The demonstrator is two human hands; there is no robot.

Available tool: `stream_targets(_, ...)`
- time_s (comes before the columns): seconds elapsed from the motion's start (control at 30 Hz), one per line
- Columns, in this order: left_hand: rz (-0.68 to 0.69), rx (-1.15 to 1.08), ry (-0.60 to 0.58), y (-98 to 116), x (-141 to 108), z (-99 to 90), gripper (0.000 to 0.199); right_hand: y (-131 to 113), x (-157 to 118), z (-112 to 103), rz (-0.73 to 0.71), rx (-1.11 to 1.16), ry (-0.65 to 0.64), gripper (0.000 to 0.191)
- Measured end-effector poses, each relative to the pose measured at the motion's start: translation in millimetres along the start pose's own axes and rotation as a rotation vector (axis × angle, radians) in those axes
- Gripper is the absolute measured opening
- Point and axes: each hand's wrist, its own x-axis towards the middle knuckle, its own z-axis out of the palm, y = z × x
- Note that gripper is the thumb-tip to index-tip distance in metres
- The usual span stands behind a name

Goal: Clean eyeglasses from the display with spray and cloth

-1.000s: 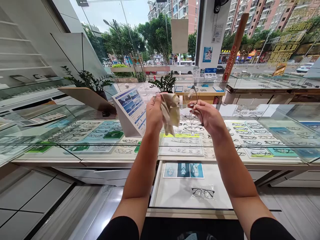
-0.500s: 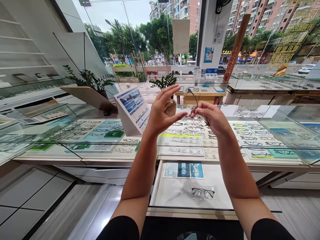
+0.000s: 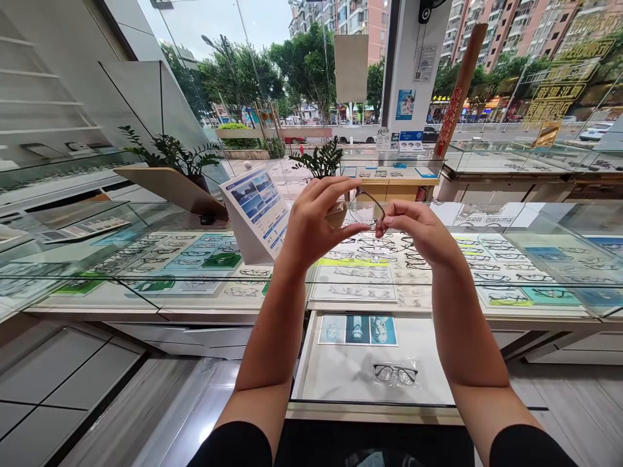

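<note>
Above the glass display case, my right hand [image 3: 418,227] pinches a thin-framed pair of glasses [image 3: 372,198] near one side. My left hand [image 3: 316,220] is curved in a C shape, with thumb and fingers apart; its fingertips are at the far upper end of the frame. Behind its palm a tan, folded item [image 3: 337,214] shows in part, seemingly held there. Below, in the pulled-out white drawer [image 3: 341,383], another pair of dark-rimmed glasses [image 3: 395,374] lies on a clear plastic wrapper.
Rows of glasses lie in the glass case [image 3: 355,292]. A calendar-like stand [image 3: 256,214] is on the case left of my hands, beside a tilted mirror-like board [image 3: 170,188]. A picture strip [image 3: 357,331] lies in the drawer. Potted plants stand further back.
The glasses have turned and come closer to my left hand, whose fingertips now meet the frame. My left hand has tipped slightly forward. My right hand has shifted slightly.
</note>
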Motion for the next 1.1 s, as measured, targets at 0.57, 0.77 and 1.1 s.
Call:
stream_targets(0.57, -0.187, 0.086, 0.513, 10, -7, 12.9, 0.061, 12, 1, 28, -0.373, -0.638, 0.672, 0.068)
stream_targets(0.77, -0.176, 0.099, 0.543, 18, -5, 15.2, 0.054, 12, 0, 33, -0.329, -0.495, 0.715, 0.072)
stream_targets(1.1, -0.189, -0.016, 0.504, 19, -5, 8.7, 0.053, 10, -4, 30, -0.396, -0.542, 0.779, 0.062)
